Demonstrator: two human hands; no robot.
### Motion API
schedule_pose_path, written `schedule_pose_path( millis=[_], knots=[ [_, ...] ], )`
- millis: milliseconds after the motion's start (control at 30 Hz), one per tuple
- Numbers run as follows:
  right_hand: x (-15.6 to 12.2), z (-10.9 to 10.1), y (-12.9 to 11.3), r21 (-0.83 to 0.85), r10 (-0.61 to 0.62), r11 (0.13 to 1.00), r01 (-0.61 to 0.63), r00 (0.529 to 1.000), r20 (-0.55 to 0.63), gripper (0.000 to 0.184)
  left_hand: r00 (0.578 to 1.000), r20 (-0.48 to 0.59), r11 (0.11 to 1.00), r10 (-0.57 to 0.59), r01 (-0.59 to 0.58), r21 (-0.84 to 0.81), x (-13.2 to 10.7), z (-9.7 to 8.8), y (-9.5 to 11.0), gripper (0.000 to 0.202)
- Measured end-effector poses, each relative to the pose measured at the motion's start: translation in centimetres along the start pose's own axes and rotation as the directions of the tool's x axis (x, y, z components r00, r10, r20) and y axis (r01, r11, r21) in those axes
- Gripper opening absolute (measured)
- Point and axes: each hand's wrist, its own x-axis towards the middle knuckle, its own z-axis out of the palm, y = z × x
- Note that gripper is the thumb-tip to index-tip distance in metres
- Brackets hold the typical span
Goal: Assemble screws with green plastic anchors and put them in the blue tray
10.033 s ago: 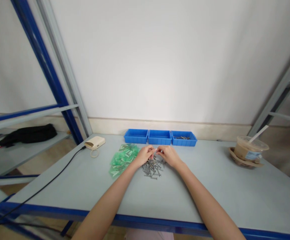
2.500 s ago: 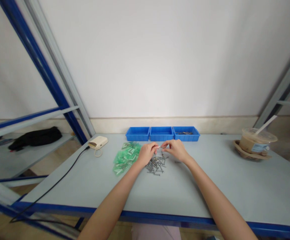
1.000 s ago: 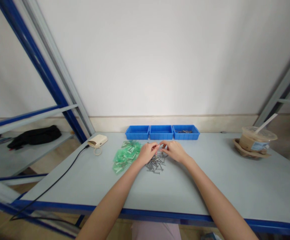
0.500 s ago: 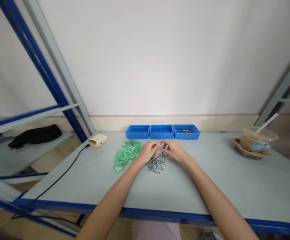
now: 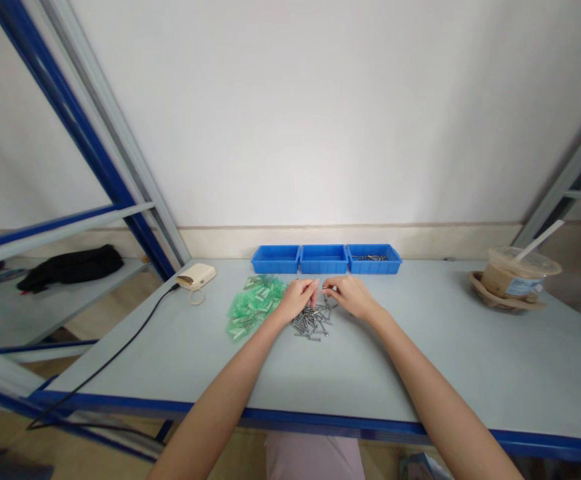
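Loose metal screws (image 5: 310,323) lie in a pile on the table under and in front of both hands. My left hand (image 5: 297,298) is over the pile's left side, its fingers pressed together; whatever is in them is hidden. Just to its right, my right hand (image 5: 349,293) pinches a thin dark screw (image 5: 327,288) between thumb and fingertips. The two hands' fingertips are close but apart. Left of the pile, beside my left hand, lies a green clear plastic bag (image 5: 256,305) with pale pieces in it.
Three blue bins stand in a row near the wall: a left bin (image 5: 275,269), a middle bin (image 5: 323,268) and a right bin (image 5: 376,268) holding screws. A cream-coloured device (image 5: 199,275) with a black cable (image 5: 120,360) sits left. A drink cup (image 5: 515,273) in a cardboard holder stands right.
My fingertips have drawn slightly apart, and a dark screw now shows in my right fingers. The bag, bins and pile stay in place; the view has shifted slightly.
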Motion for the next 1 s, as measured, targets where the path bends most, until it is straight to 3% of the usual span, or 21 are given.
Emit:
schedule_pose_path(
  millis=[133,233,367,467,567,633,667,733,867,1000],
  knots=[
    [0.1,0.0,-0.1,-0.029,0.049,0.998,-0.049,0.999,-0.022,0.042,0.998,-0.038,0.994,-0.042,0.038,-0.100,0.2,-0.1,-0.3,0.049],
    [0.4,-0.5,1.0,-0.112,0.174,0.975,-0.192,0.973,-0.151,0.043,0.996,-0.081,0.999,-0.042,0.042,-0.008,0.2,-0.3,-0.3,0.046],
    [0.7,-1.1,4.5,-0.198,0.323,0.881,-0.429,0.852,-0.411,0.043,0.992,-0.070,0.965,0.108,-0.088,0.247,-0.2,-0.5,-0.1,0.030],
    [0.7,-1.0,7.3,-0.218,0.367,0.812,-0.542,0.763,-0.531,0.040,0.977,0.048,0.908,0.209,-0.213,0.361,-0.3,-0.3,-0.1,0.026],
    [0.5,-0.4,8.5,-0.196,0.395,0.765,-0.614,0.687,-0.609,0.036,0.962,0.183,0.863,0.202,-0.263,0.430,-0.2,0.1,-0.2,0.020],
    [0.3,-0.1,8.1,-0.197,0.377,0.764,-0.615,0.673,-0.636,0.037,0.960,0.208,0.839,0.187,-0.266,0.475,-0.1,0.2,-0.2,0.015],
    [0.2,-0.1,7.6,-0.210,0.353,0.777,-0.593,0.688,-0.634,0.038,0.962,0.204,0.825,0.184,-0.264,0.499,-0.1,0.2,-0.2,0.013],
    [0.2,-0.1,6.1,-0.256,0.283,0.828,-0.499,0.766,-0.577,0.034,0.967,0.183,0.800,0.177,-0.249,0.546,-0.1,0.1,-0.3,0.009],
    [0.5,0.3,2.7,-0.284,0.140,0.932,-0.226,0.946,-0.292,0.024,0.981,0.147,0.766,0.126,-0.190,0.614,-0.3,0.0,-0.5,0.009],
    [0.4,1.7,0.9,-0.214,0.045,0.975,-0.057,0.997,-0.059,0.016,0.986,0.119,0.736,0.115,-0.165,0.656,-0.4,0.1,-0.8,0.009]
  ],
)
